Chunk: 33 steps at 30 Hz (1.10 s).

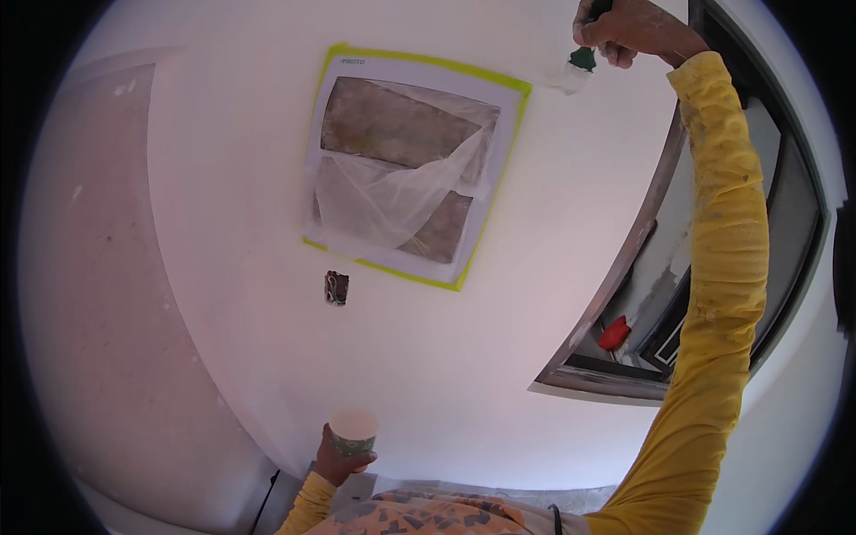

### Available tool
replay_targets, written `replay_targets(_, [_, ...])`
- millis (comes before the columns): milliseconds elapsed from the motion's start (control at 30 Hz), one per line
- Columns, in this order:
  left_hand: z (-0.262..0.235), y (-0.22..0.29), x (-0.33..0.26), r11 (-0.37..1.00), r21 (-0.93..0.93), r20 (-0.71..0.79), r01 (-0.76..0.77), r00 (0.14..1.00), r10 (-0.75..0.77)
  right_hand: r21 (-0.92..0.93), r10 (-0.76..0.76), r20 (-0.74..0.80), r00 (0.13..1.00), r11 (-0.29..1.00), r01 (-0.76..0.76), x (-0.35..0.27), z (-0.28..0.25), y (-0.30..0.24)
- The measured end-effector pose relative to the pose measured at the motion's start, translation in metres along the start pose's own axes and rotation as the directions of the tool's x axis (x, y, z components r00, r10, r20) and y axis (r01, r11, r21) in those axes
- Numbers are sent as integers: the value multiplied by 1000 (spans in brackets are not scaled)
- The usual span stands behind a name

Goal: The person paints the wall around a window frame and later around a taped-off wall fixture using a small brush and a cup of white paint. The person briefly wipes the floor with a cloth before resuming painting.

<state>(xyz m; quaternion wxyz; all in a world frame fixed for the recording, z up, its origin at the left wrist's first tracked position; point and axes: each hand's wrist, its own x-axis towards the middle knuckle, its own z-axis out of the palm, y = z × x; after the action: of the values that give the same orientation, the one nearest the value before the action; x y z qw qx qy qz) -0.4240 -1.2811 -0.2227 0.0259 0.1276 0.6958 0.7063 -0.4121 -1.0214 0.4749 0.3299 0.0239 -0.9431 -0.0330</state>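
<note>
At the upper right, my right hand [635, 32] is raised with its fingers closed round the dark handle of a paintbrush [581, 61]. The brush has a green part below the handle, and its pale tip is against the white wall [428, 357] or very near it; I cannot tell which. Low in the view, my left hand [339, 459] is wrapped round a paper cup [354, 432] with a green patterned side. The cup looks pale inside, and its contents cannot be made out. Yellow sleeves cover both arms.
A panel [392, 120] edged with yellow-green tape and partly draped in clear plastic sheet [374, 209] is on the wall. Below it is an electrical box with loose wires [336, 288]. On the right, a dark-framed opening [615, 366] shows a red object [614, 333].
</note>
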Motion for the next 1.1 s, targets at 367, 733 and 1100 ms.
replay_targets(367, [-27, -6, -24, 997, -52, -140, 52, 988, -59, 377, -406, -91, 909, 831, 409, 76, 67, -69])
replay_targets(733, [-54, -35, -39, 993, -114, -272, 42, 960, -72, 519, -497, -232, 836, 663, 539, 162, 138, -176])
replay_targets(1100, [-79, -20, -49, 968, -245, -313, 51, 941, -129, 449, -145, -577, 804, 766, 461, 166, 164, -199])
